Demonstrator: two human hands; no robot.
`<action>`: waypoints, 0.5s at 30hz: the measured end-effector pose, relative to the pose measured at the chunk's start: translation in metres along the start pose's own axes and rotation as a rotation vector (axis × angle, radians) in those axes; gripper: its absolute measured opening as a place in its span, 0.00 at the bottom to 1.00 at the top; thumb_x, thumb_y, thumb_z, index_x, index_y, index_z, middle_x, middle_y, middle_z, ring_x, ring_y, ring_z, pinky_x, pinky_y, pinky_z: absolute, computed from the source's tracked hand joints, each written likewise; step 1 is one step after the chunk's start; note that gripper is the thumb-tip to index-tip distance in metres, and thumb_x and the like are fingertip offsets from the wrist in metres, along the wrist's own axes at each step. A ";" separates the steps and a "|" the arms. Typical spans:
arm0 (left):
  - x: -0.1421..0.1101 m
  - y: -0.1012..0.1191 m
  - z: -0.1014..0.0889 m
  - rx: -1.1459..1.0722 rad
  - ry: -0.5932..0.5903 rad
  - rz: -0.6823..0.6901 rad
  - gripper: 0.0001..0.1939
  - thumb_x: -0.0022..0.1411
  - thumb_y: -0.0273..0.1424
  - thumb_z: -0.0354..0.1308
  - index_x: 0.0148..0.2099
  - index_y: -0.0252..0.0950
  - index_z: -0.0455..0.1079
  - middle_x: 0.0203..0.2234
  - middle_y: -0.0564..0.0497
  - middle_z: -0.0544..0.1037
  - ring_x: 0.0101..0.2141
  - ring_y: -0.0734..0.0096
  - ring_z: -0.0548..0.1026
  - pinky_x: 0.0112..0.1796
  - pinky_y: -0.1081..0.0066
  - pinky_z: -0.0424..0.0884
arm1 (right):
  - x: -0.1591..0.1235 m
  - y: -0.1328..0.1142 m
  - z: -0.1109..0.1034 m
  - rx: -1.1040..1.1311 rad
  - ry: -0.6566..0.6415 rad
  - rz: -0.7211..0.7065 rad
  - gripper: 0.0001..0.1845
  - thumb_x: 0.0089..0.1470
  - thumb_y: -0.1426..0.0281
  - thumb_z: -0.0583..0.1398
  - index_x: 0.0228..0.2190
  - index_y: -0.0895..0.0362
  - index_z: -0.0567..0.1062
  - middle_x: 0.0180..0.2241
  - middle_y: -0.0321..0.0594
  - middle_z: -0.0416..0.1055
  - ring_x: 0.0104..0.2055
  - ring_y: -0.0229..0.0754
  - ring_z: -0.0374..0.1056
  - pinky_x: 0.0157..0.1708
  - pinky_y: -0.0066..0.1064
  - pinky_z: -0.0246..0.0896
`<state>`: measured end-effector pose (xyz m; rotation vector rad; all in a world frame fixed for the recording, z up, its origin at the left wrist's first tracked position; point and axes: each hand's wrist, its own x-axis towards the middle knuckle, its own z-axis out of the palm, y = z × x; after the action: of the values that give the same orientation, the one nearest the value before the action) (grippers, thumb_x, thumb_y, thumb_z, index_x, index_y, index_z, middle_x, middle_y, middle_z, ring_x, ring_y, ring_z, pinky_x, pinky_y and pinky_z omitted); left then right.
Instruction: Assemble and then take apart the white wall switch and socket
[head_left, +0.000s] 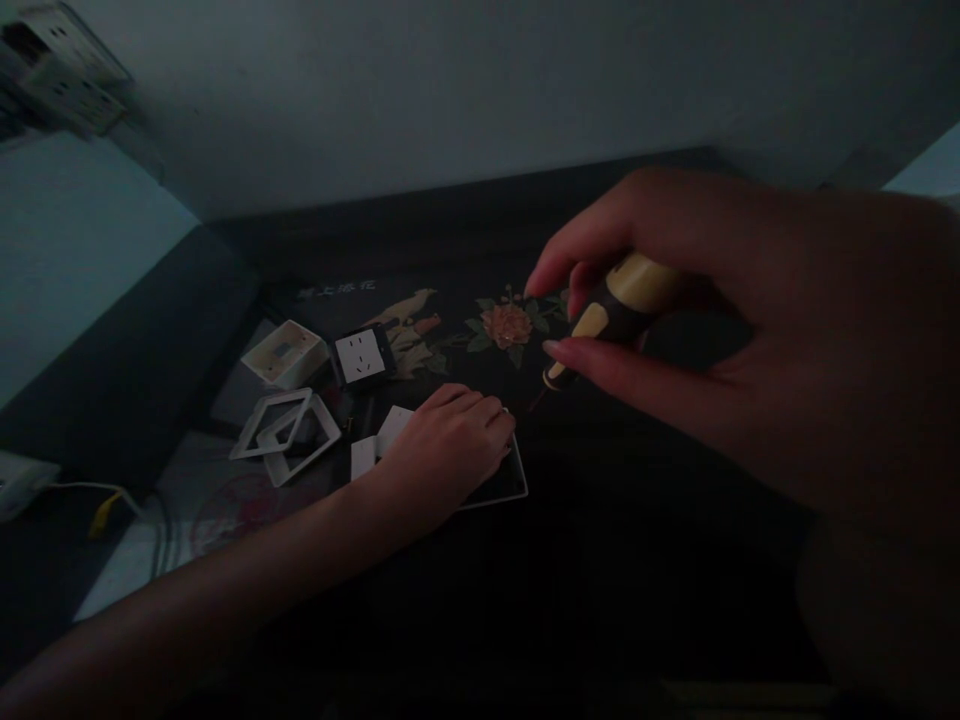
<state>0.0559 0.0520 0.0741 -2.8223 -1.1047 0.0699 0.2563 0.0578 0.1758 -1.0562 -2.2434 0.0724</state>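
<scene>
My right hand is raised close to the camera at the right, its fingers closed round the yellow and black handle of a screwdriver. The thin shaft points down and left, with its tip above the dark surface. My left hand is lower and further off, its fingers curled down over a white-rimmed panel lying on the surface. White flat pieces show at the panel's left side. The curled fingers and palm hide most of the panel, and what the fingertips pinch is hidden.
Left of my hands lie a wall socket with a white face, an open white back box and two overlapping white frames. A white cable runs along the left. Wall outlets sit at the upper left.
</scene>
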 end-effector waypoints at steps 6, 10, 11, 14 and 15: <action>0.001 0.002 0.008 0.104 0.063 0.040 0.00 0.63 0.24 0.59 0.37 0.32 0.71 0.32 0.46 0.79 0.34 0.61 0.78 0.39 0.64 0.69 | 0.000 0.002 -0.001 0.020 -0.019 -0.041 0.09 0.54 0.72 0.62 0.38 0.49 0.74 0.34 0.31 0.78 0.31 0.41 0.73 0.32 0.33 0.64; 0.002 0.003 0.011 0.127 0.068 0.035 0.01 0.63 0.24 0.57 0.38 0.32 0.71 0.32 0.46 0.79 0.33 0.61 0.77 0.37 0.64 0.69 | -0.001 0.003 0.000 0.015 -0.022 -0.045 0.08 0.55 0.71 0.61 0.38 0.50 0.75 0.35 0.31 0.78 0.30 0.41 0.73 0.32 0.33 0.64; 0.003 0.003 0.011 0.129 0.070 0.033 0.02 0.63 0.25 0.57 0.38 0.32 0.71 0.32 0.45 0.79 0.33 0.61 0.77 0.37 0.64 0.69 | 0.000 0.003 0.000 0.016 -0.018 -0.041 0.08 0.55 0.71 0.62 0.38 0.50 0.75 0.35 0.31 0.78 0.30 0.40 0.72 0.32 0.33 0.64; 0.005 0.003 0.014 0.131 0.072 0.028 0.02 0.61 0.25 0.58 0.37 0.31 0.70 0.31 0.45 0.78 0.33 0.59 0.77 0.37 0.62 0.69 | 0.000 0.004 0.000 0.009 0.009 -0.033 0.08 0.54 0.71 0.63 0.38 0.50 0.75 0.34 0.31 0.78 0.30 0.40 0.73 0.30 0.32 0.62; 0.006 0.002 0.015 0.129 0.071 0.031 0.02 0.61 0.26 0.58 0.37 0.31 0.70 0.31 0.45 0.78 0.33 0.59 0.77 0.36 0.62 0.69 | 0.000 0.004 0.000 0.004 0.019 -0.030 0.08 0.54 0.71 0.63 0.37 0.49 0.75 0.33 0.31 0.78 0.30 0.40 0.73 0.30 0.32 0.62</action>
<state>0.0603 0.0557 0.0589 -2.7057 -1.0039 0.0413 0.2586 0.0602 0.1746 -1.0161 -2.2407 0.0542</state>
